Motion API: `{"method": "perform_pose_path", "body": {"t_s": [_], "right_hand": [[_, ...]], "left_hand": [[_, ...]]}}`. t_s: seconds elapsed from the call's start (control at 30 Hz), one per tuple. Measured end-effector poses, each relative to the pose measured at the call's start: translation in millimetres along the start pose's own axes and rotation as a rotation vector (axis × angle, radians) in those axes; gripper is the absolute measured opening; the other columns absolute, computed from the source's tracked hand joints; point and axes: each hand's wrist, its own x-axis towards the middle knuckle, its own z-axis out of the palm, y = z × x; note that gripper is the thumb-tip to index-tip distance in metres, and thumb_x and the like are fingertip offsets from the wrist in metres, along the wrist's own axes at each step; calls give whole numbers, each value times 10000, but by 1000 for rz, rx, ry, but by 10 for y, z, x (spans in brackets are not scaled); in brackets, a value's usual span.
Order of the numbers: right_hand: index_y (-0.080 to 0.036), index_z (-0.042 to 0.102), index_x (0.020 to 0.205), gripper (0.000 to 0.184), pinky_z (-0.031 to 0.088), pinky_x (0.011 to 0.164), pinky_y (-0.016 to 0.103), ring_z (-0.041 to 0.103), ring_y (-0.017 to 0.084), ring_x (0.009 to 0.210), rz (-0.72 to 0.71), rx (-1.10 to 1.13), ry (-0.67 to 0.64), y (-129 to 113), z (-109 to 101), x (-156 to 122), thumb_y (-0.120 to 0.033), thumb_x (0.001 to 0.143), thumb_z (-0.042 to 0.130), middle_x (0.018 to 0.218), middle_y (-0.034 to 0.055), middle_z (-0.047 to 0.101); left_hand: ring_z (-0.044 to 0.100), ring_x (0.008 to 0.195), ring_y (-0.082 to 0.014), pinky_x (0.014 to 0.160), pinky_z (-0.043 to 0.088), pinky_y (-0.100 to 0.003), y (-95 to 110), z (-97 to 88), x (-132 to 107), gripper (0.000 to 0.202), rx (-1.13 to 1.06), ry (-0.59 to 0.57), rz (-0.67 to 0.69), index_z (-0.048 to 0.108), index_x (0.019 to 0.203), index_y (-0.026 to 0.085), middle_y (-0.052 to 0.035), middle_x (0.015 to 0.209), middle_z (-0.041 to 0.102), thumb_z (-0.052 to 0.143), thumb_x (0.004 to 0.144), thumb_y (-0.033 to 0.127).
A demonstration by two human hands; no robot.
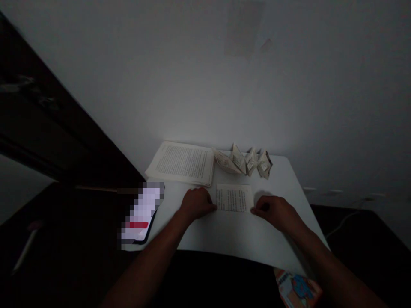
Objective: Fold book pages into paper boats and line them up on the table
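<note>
A small rectangle of printed paper (233, 198), apparently folded, lies on the white table (212, 237) between my hands. My left hand (198, 202) is closed at its left side, thumb and finger pinching the lower left corner. At the lower right corner my right hand (275, 210) pinches the paper in the same way, the other fingers curled. Just beyond the sheet stand several folded paper boats (252, 160) in a row, made from similar printed pages. To their left rests a stack of printed pages (186, 162).
A phone (143, 214) with a lit, blurred screen lies at the table's left edge. The wall (205, 85) rises right behind the table. A dark door frame (73, 107) stands at left. A colourful printed packet (298, 288) shows below the front right edge.
</note>
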Motion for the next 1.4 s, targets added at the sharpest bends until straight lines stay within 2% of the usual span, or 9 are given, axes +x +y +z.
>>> {"method": "perform_pose_path", "body": {"t_s": [0.4, 0.6, 0.73, 0.87, 1.0, 1.07, 1.2, 1.3, 1.4], "right_hand": [[-202, 624, 607, 204, 437, 572, 283, 589, 162, 578, -26, 223, -32, 199, 37, 48, -393, 676, 640, 600, -7, 634], [-185, 625, 704, 165, 469, 612, 295, 594, 164, 622, -47, 335, 8, 243, 32, 49, -349, 689, 622, 659, 7, 644], [-157, 602, 1001, 376, 494, 749, 343, 639, 191, 760, 7, 471, 97, 136, 44, 84, -414, 728, 619, 872, 72, 681], [-140, 537, 1139, 531, 511, 606, 315, 634, 170, 645, 61, 627, 88, -29, 72, 163, -441, 712, 632, 895, 89, 678], [-135, 514, 1173, 610, 445, 435, 254, 591, 145, 538, 131, 703, 93, -97, 108, 230, -426, 661, 669, 813, 63, 670], [-140, 544, 1143, 597, 435, 431, 245, 592, 149, 550, 122, 694, 90, -91, 123, 236, -385, 621, 701, 785, 49, 669], [-160, 640, 940, 370, 439, 491, 244, 583, 139, 574, 17, 704, 79, -30, 153, 200, -378, 646, 695, 736, 25, 664], [-168, 646, 835, 287, 437, 521, 245, 552, 128, 556, -13, 682, 157, 19, 166, 163, -391, 662, 696, 627, -6, 608], [-171, 632, 795, 267, 427, 520, 245, 531, 123, 539, -27, 670, 178, 23, 152, 133, -395, 667, 698, 599, -18, 575]], "left_hand": [[633, 755, -220, 776, 446, -357, -4, 11, -42, 193, -22, 40, 9, 691, 725, 192, -44, 758, 686, 612, 684, 363], [573, 949, -205, 872, 409, -345, -21, 132, -134, 175, -178, 284, 44, 618, 882, 176, -52, 967, 634, 549, 724, 209], [514, 1016, -229, 907, 381, -376, 12, 238, -192, 239, -200, 403, 34, 583, 954, 169, -72, 1037, 592, 592, 741, 277], [476, 1066, -245, 921, 359, -395, 67, 299, -200, 327, -165, 402, 31, 567, 1006, 185, -70, 1104, 564, 642, 710, 301], [459, 1091, -254, 942, 336, -406, 88, 335, -175, 327, -161, 392, 18, 577, 995, 194, -67, 1127, 555, 656, 694, 296], [469, 1073, -256, 938, 342, -413, 78, 352, -168, 358, -196, 411, 23, 566, 1019, 189, -69, 1111, 565, 656, 686, 284], [525, 973, -212, 897, 398, -387, 22, 361, -193, 403, -425, 491, 65, 512, 1083, 172, -69, 1039, 592, 576, 685, 180], [564, 839, -141, 814, 453, -306, -26, 318, -216, 326, -705, 526, 52, 536, 977, 183, -32, 917, 617, 403, 701, 74], [585, 788, -125, 781, 475, -282, -62, 248, -190, 237, -858, 534, -12, 568, 888, 180, -21, 844, 632, 374, 766, 119]]}}
